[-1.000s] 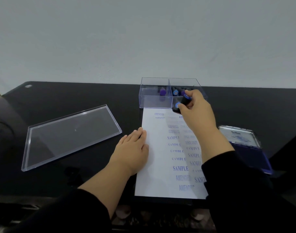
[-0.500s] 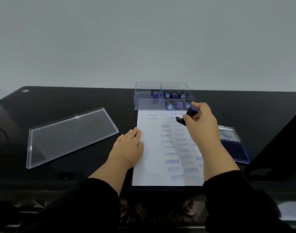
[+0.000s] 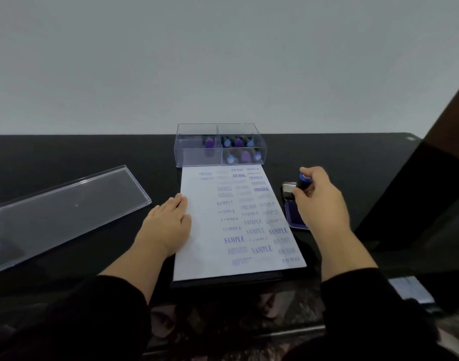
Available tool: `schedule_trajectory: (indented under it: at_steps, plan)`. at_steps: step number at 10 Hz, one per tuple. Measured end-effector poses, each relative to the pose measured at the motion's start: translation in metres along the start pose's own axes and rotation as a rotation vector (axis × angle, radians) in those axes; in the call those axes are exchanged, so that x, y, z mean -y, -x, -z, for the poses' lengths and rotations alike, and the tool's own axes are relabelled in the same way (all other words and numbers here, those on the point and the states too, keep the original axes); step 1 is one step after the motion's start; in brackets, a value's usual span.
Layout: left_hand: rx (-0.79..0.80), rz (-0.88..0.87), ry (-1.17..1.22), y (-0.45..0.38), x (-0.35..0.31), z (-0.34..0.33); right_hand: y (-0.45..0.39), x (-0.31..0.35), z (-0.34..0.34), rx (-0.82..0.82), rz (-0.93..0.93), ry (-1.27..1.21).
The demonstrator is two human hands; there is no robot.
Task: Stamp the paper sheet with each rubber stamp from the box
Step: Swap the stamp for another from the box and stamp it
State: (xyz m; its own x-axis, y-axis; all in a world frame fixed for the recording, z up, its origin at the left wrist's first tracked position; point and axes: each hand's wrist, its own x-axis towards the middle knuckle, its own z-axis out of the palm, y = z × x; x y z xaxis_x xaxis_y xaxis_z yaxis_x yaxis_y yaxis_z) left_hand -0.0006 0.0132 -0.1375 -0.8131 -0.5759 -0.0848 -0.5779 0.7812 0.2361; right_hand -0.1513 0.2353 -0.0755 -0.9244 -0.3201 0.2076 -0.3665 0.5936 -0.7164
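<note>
Rubber stamp (image 3: 303, 181) is pinched by right hand (image 3: 320, 201) at blue knob, held over ink pad (image 3: 293, 216) beside paper sheet (image 3: 210, 230). Left hand (image 3: 168, 225) is laid flat on sheet edge, nothing gripped. Stamp is judged light, rigid; sheet thin, easily shifted. Other stamps are kept in box (image 3: 197, 155) on bench (image 3: 353, 165).

Soft, dim, even light is falling across the scene, and the wall is reading flat grey. The black table (image 3: 327, 152) is reflecting faint sheen, with a pale glare strip showing on the clear lid (image 3: 67, 204) left of the paper sheet (image 3: 205, 243). Stamped words toward the sheet's right edge are smearing with blur. Wide-angle distortion is bending the table edge far from the sheet. The sleeves below it are losing all detail.
</note>
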Motion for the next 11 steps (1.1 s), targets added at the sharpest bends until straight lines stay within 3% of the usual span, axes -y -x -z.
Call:
schedule_trajectory:
  at_steps: [5, 11]
  plan:
    - [-0.030, -0.005, 0.008, -0.001, 0.000, -0.004, 0.003, -0.021, 0.001, -0.007, -0.124, 0.277]
    - [-0.013, -0.002, -0.006, 0.002, -0.002, -0.001, 0.001, -0.027, 0.003, 0.006, -0.071, 0.352]
